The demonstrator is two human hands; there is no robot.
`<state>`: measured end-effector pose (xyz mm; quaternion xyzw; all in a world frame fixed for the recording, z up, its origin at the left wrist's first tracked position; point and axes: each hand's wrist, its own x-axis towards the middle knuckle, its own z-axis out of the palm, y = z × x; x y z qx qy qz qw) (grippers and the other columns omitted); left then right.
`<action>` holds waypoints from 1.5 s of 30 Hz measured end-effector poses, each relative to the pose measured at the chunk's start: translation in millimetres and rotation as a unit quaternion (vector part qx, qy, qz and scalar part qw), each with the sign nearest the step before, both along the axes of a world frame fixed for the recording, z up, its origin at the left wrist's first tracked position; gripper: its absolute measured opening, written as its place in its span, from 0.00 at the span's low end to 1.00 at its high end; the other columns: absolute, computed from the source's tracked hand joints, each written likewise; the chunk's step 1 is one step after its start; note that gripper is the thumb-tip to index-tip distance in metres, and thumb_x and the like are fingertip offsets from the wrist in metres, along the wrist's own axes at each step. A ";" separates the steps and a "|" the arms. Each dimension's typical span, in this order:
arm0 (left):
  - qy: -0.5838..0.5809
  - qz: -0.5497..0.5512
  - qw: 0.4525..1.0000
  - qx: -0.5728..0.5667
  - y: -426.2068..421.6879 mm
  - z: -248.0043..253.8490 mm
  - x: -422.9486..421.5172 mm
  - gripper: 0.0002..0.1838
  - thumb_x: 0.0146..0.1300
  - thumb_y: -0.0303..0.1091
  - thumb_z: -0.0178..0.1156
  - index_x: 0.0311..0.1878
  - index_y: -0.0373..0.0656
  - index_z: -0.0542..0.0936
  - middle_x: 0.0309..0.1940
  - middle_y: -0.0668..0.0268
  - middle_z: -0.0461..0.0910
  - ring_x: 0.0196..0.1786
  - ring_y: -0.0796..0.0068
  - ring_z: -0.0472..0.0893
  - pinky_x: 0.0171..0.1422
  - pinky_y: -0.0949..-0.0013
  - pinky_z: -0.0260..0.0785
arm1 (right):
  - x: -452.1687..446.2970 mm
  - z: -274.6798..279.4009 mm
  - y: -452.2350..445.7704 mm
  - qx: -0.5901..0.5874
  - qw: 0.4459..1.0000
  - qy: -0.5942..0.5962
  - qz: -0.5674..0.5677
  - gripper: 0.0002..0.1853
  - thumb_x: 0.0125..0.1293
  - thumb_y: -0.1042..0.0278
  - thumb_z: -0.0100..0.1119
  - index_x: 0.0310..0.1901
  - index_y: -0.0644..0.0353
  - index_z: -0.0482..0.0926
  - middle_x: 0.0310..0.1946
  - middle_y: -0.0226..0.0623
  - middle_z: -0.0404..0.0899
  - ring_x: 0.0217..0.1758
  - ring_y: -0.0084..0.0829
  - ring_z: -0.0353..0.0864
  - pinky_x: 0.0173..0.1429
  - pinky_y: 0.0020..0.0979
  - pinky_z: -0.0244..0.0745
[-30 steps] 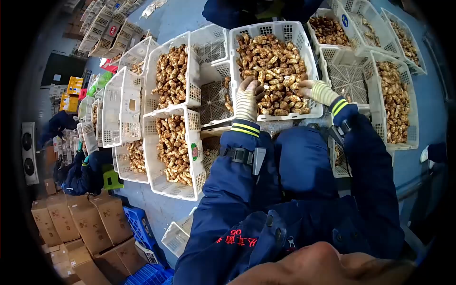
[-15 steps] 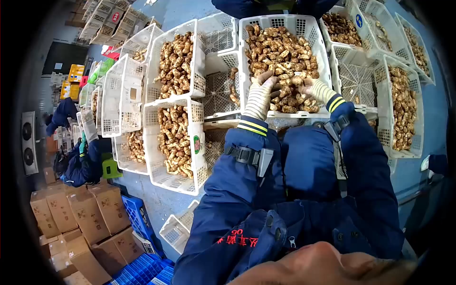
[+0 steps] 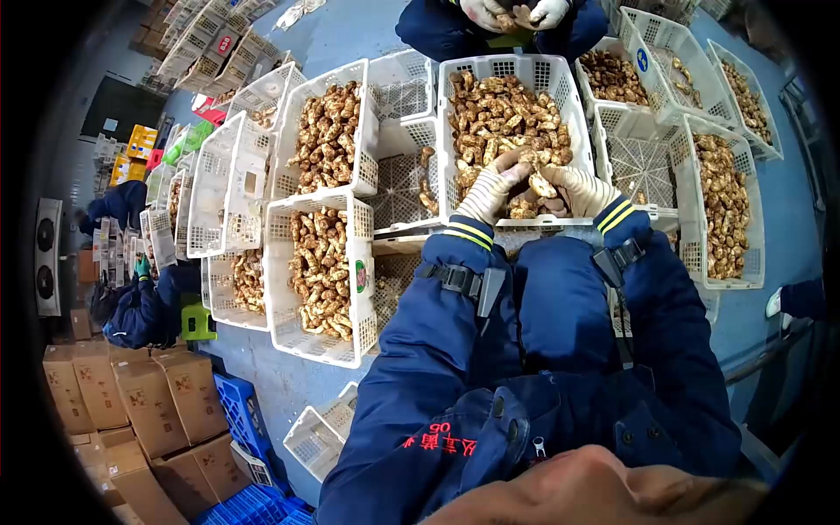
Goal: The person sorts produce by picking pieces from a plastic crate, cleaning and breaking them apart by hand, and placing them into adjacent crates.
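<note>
Both my hands wear pale striped knit gloves and meet over the near part of a white crate heaped with brown-and-cream mushrooms. A mushroom with a pale stem shows between my fingers. My right hand is closed on it from the right, thumb along its upper side. From the left, my left hand has its fingers bent together at the upper end of the same mushroom; its fingertips are partly hidden.
Crates of mushrooms stand at left and right. A mesh crate beside mine holds a few mushrooms. Across from me a co-worker's gloved hands hold mushroom pieces. Cardboard boxes are stacked lower left.
My hands have come closer together and drawn slightly toward me, with a mushroom now showing between them. The view has shifted, so the co-worker's gloved hands appear at the top.
</note>
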<state>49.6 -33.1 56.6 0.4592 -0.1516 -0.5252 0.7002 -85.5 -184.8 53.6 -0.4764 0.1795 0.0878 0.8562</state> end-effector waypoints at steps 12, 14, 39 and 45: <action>0.158 0.166 0.973 0.034 5.1 -4.7 14.7 0.18 0.59 0.36 0.66 0.52 0.52 0.75 0.40 0.74 0.77 0.36 0.80 0.75 0.35 0.77 0.71 | 45.5 -118.1 -38.8 -0.802 0.354 0.116 0.467 0.19 0.68 0.58 0.47 0.56 0.54 0.76 0.53 0.38 0.78 0.60 0.40 0.74 0.66 0.41 0.63; 0.147 0.150 0.978 -0.001 3.7 -10.6 17.8 0.15 0.58 0.31 0.66 0.48 0.50 0.74 0.36 0.73 0.77 0.31 0.80 0.75 0.31 0.80 0.69 | 38.4 -132.0 -36.1 -0.794 0.333 0.137 0.490 0.20 0.71 0.59 0.42 0.59 0.54 0.75 0.57 0.39 0.76 0.63 0.41 0.72 0.69 0.40 0.60; 0.038 0.205 0.978 0.005 5.6 -30.9 22.5 0.14 0.58 0.28 0.65 0.47 0.43 0.75 0.34 0.64 0.79 0.32 0.73 0.80 0.34 0.73 0.77 | 25.4 -11.5 -51.7 -0.827 0.548 0.017 0.128 0.18 0.59 0.52 0.61 0.48 0.50 0.82 0.35 0.40 0.82 0.43 0.45 0.80 0.49 0.43 0.74; 0.128 0.063 0.990 -0.002 11.6 -0.8 6.2 0.16 0.59 0.34 0.66 0.50 0.43 0.78 0.44 0.65 0.81 0.46 0.69 0.81 0.50 0.65 0.79 | 20.0 26.5 -3.9 -0.778 0.618 -0.097 -0.059 0.21 0.52 0.55 0.68 0.46 0.56 0.82 0.38 0.45 0.80 0.47 0.47 0.76 0.54 0.42 0.71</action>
